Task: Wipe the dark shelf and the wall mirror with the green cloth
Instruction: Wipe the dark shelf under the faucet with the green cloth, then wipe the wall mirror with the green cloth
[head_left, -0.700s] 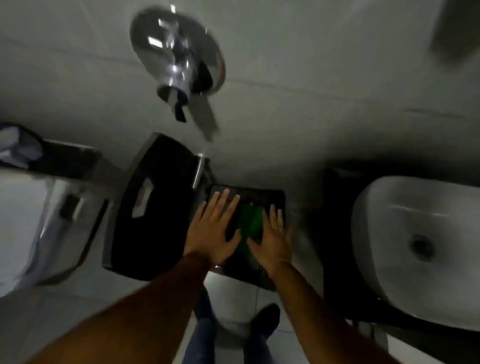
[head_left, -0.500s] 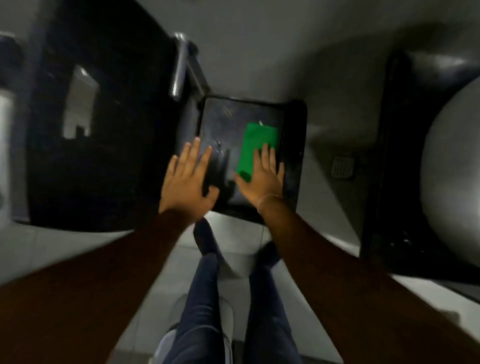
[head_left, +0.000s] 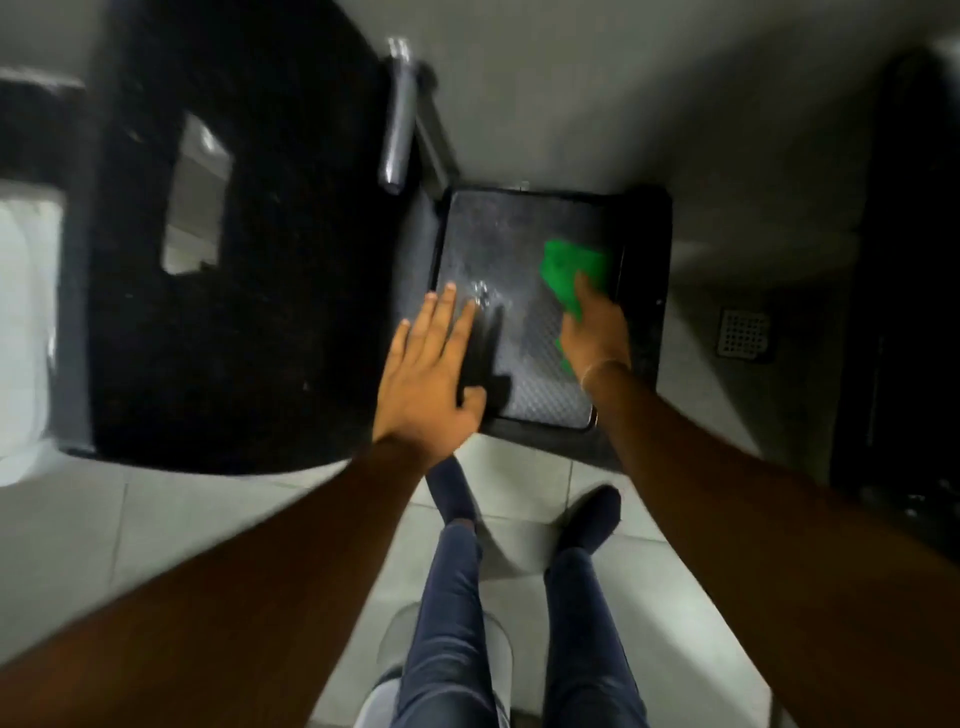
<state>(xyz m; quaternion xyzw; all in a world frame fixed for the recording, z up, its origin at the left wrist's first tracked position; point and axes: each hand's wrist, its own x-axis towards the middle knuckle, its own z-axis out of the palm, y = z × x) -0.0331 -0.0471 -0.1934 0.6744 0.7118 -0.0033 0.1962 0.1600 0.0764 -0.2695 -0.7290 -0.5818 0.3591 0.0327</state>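
1. Nearest: legs (head_left: 519, 623) in dark blue trousers, dark shoes, standing on pale floor tiles (head_left: 156, 545); both bare forearms reach forward from the bottom corners.
2. Left hand (head_left: 431, 374): flat, fingers spread wide and pointing away, holding nothing; palm rests on the shelf's left rim, fingertips over its textured surface, thumb out to the right.
3. Right hand (head_left: 595, 332): pressed down on the cloth (head_left: 574, 273); fingers mostly hidden by blur and cloth, so cannot tell whether they grip it or only press; thin band at the wrist.
4. Cloth: bright green, bunched, on the right half of the shelf (head_left: 511, 291), touching the right rim; most shows beyond the fingers, a scrap below the palm.
5. Shelf: dark, rectangular, raised edge, dimpled surface; pale smears near the left fingertips.
6. Beyond, left: metal bar (head_left: 400, 119) above the shelf's far left corner; large black panel (head_left: 270, 260) just beside it.
7. Right: floor drain (head_left: 744, 332), well apart from the shelf; grey wall (head_left: 623, 78) farthest.
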